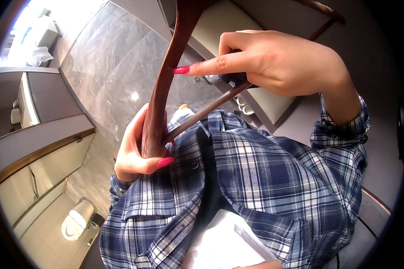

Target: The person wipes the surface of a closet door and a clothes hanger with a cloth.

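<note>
A brown wooden clothes hanger (166,74) with a straight crossbar spans the upper middle of the view. My left hand (131,146) grips its lower end, thumb and fingers wrapped around the wood. My right hand (272,62) is at the crossbar, its index fingertip against the curved arm of the hanger. A dark item (237,79), not clear in kind, shows between the curled fingers of that hand, at the bar. The hanger's far end (336,16) extends past the right hand; its hook is out of view.
Marble-look floor (111,67) lies beyond the hands. A cushioned bench (276,104) is below the right hand, with pale footwear (245,107) beside its base. At lower left, a toilet (75,220) stands past a doorway. Bright furnishings (43,33) are at upper left.
</note>
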`<state>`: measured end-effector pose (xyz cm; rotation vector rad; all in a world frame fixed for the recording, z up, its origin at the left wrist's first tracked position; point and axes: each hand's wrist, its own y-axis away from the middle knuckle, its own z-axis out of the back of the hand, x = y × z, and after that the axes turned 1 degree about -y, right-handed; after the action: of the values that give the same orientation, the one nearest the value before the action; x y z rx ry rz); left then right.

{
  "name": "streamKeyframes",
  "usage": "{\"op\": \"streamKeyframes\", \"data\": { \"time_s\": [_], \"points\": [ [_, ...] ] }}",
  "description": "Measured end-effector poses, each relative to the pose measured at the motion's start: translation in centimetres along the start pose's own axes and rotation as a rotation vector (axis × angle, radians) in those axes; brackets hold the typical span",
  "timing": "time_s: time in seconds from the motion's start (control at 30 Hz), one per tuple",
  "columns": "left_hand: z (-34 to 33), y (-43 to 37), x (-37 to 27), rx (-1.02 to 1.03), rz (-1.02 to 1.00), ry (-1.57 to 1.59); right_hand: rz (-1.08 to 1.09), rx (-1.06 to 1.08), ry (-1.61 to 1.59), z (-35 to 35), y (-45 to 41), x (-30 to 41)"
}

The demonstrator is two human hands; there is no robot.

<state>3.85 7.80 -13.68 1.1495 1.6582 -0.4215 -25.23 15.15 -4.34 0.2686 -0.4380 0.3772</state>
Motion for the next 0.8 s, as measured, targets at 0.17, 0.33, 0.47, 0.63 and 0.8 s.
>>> {"op": "streamKeyframes", "data": {
  "time_s": [0.17,0.33,0.47,0.63,0.8],
  "points": [
    [1.3,0.3,0.6,0.07,-0.03,-0.099,-0.034,0.048,-0.019,0.8,0.3,0.9],
    [0.2,0.6,0.4,0.03,-0.14,-0.194,0.113,-0.048,0.029,1.5,0.5,0.3],
    [-0.5,0.1,0.3,-0.083,-0.211,-0.231,0.247,-0.165,0.083,2.1,0.1,-0.3],
    [-1.1,-0.7,-0.1,-0.109,-0.284,-0.473,0.514,-0.32,-0.104,4.1,-0.2,-1.5],
    [-1.3,-1.4,0.0,-0.138,-0.233,-0.47,0.312,-0.488,-0.384,3.1,-0.8,-0.3]
  ]
}}
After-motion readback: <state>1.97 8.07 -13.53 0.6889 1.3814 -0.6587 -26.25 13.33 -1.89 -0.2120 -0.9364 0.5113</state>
